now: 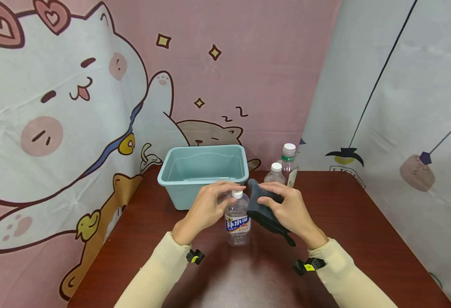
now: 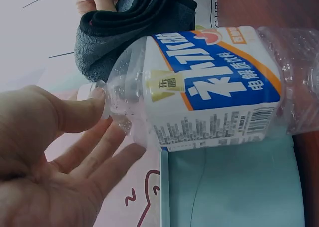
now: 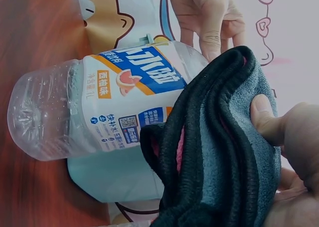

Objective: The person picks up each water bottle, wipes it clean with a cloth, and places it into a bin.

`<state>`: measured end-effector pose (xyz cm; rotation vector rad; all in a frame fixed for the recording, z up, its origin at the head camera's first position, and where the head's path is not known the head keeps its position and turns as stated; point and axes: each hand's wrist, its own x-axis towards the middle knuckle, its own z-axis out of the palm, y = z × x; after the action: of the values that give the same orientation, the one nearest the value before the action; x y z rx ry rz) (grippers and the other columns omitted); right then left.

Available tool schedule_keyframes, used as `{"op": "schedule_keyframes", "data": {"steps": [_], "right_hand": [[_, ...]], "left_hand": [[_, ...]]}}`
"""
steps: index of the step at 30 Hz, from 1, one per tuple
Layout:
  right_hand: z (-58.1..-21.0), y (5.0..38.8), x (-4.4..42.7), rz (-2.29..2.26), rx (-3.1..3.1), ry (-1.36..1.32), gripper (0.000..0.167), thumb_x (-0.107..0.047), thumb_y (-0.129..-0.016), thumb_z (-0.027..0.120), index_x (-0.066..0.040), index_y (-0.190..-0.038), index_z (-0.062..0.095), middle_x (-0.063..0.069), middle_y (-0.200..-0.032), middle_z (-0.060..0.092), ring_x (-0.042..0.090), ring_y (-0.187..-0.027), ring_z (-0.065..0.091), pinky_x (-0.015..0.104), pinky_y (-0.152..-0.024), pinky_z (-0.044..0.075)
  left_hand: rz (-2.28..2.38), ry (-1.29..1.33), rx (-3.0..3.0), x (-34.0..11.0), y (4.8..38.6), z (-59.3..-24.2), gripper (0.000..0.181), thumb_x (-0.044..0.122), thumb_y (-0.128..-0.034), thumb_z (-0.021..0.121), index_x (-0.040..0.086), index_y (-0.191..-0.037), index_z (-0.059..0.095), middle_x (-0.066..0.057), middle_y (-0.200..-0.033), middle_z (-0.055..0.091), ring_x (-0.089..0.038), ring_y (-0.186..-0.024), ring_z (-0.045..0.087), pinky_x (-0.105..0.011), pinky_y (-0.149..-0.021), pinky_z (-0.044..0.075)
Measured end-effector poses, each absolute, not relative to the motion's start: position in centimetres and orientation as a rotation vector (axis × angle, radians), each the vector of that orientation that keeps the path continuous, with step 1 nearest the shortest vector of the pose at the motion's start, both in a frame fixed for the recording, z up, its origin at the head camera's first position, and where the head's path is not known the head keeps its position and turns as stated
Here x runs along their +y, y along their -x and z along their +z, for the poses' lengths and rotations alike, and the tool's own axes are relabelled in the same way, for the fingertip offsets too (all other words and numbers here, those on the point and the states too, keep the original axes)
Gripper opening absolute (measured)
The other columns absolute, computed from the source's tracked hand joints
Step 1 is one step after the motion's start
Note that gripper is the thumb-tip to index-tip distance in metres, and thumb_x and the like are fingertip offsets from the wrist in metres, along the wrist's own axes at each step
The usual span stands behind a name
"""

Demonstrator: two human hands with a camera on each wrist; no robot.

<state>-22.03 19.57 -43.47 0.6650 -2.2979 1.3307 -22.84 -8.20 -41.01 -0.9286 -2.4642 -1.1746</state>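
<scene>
A clear plastic bottle [image 1: 237, 224] with a white, blue and orange label stands upright on the table. At its top, my left hand [image 1: 208, 204] pinches the white cap [image 2: 89, 93], thumb on the near side and the other fingers behind the neck. My right hand [image 1: 288, 207] grips a folded dark grey cloth [image 3: 219, 137] with black edging, thumb pressed on its outer face. The cloth is close beside the bottle's upper right side, and a loop hangs from its lower corner. Glimpses of pink show between its folds in the right wrist view.
A light blue plastic tub [image 1: 204, 184] stands just behind the bottle, to the left. Two more clear bottles with white caps, a shorter one [image 1: 275, 173] and a taller one [image 1: 289, 164], stand behind the cloth. The dark red table [image 1: 344, 222] meets a cartoon-printed backdrop.
</scene>
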Motion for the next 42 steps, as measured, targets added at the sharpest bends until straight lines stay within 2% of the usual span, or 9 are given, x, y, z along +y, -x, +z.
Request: {"op": "schedule_keyframes", "data": {"steps": [3, 6, 9, 15, 24, 27, 36, 42], "right_hand": [[-43.6, 22.2, 19.2, 1.311, -2.314, -0.675, 0.035, -0.013, -0.101, 0.093, -0.015, -0.136, 0.088, 0.006, -0.135, 0.086, 0.017, -0.114, 0.082, 0.015, -0.088, 0.065], [-43.7, 22.5, 18.8, 1.303, -2.338, -0.68, 0.035, -0.015, -0.102, 0.092, -0.016, -0.137, 0.087, 0.006, -0.135, 0.086, 0.02, -0.114, 0.083, 0.017, -0.089, 0.065], [-43.8, 22.8, 18.4, 1.299, -2.365, -0.676, 0.035, -0.016, -0.103, 0.092, -0.016, -0.138, 0.087, 0.005, -0.136, 0.086, 0.021, -0.115, 0.083, 0.019, -0.089, 0.065], [-43.5, 23.0, 17.7, 1.244, -2.433, -0.696, 0.036, -0.017, -0.102, 0.092, -0.015, -0.138, 0.087, 0.003, -0.138, 0.085, 0.022, -0.122, 0.082, 0.026, -0.097, 0.066], [-43.6, 23.3, 17.6, 1.111, -2.459, -0.768, 0.035, -0.014, -0.1, 0.093, -0.01, -0.135, 0.088, 0.004, -0.138, 0.084, 0.026, -0.125, 0.082, 0.049, -0.104, 0.07], [-43.7, 23.2, 17.6, 1.085, -2.466, -0.775, 0.036, -0.014, -0.1, 0.093, -0.009, -0.135, 0.087, 0.006, -0.138, 0.084, 0.029, -0.127, 0.082, 0.055, -0.105, 0.069], [-44.5, 22.7, 18.3, 1.056, -2.508, -0.751, 0.042, -0.011, -0.099, 0.093, -0.007, -0.14, 0.085, 0.01, -0.141, 0.084, 0.032, -0.126, 0.082, 0.054, -0.102, 0.07], [-45.9, 22.8, 19.1, 1.047, -2.529, -0.741, 0.041, -0.007, -0.097, 0.094, -0.003, -0.136, 0.086, 0.014, -0.141, 0.084, 0.036, -0.13, 0.082, 0.054, -0.104, 0.069]], "left_hand": [[-1.175, 0.931, -2.479, -8.5, 22.8, -41.2, 0.042, 0.005, -0.1055, 0.086, 0.02, -0.145, 0.084, -0.005, -0.135, 0.079, -0.031, -0.12, 0.078, -0.05, -0.104, 0.071], [-1.188, 0.926, -2.496, -8.7, 22.7, -41.5, 0.045, 0.01, -0.1049, 0.089, 0.023, -0.148, 0.082, -0.005, -0.131, 0.074, -0.031, -0.12, 0.077, -0.047, -0.107, 0.07], [-1.205, 0.93, -2.485, -8.8, 22.8, -41.7, 0.048, 0.012, -0.103, 0.092, 0.023, -0.148, 0.081, -0.005, -0.134, 0.075, -0.028, -0.125, 0.078, -0.045, -0.109, 0.069], [-1.209, 0.965, -2.472, -8.9, 22.9, -41.9, 0.045, 0.011, -0.1033, 0.091, 0.017, -0.145, 0.076, -0.004, -0.14, 0.079, -0.025, -0.128, 0.081, -0.046, -0.105, 0.072], [-1.201, 1.007, -2.447, -8.9, 23.1, -42.0, 0.042, 0.009, -0.104, 0.089, 0.014, -0.143, 0.074, -0.006, -0.141, 0.079, -0.029, -0.129, 0.081, -0.053, -0.101, 0.073], [-1.184, 1.006, -2.447, -9.0, 23.0, -42.0, 0.043, 0.01, -0.1039, 0.09, 0.015, -0.144, 0.074, -0.006, -0.14, 0.079, -0.028, -0.129, 0.081, -0.051, -0.1, 0.073], [-1.185, 0.976, -2.479, -9.1, 23.0, -42.1, 0.045, 0.012, -0.1038, 0.09, 0.018, -0.145, 0.074, -0.004, -0.139, 0.08, -0.025, -0.131, 0.08, -0.049, -0.102, 0.072], [-1.197, 0.995, -2.456, -9.1, 23.2, -42.2, 0.048, 0.01, -0.1027, 0.091, 0.018, -0.147, 0.074, -0.004, -0.138, 0.08, -0.025, -0.129, 0.08, -0.051, -0.101, 0.073]]}}
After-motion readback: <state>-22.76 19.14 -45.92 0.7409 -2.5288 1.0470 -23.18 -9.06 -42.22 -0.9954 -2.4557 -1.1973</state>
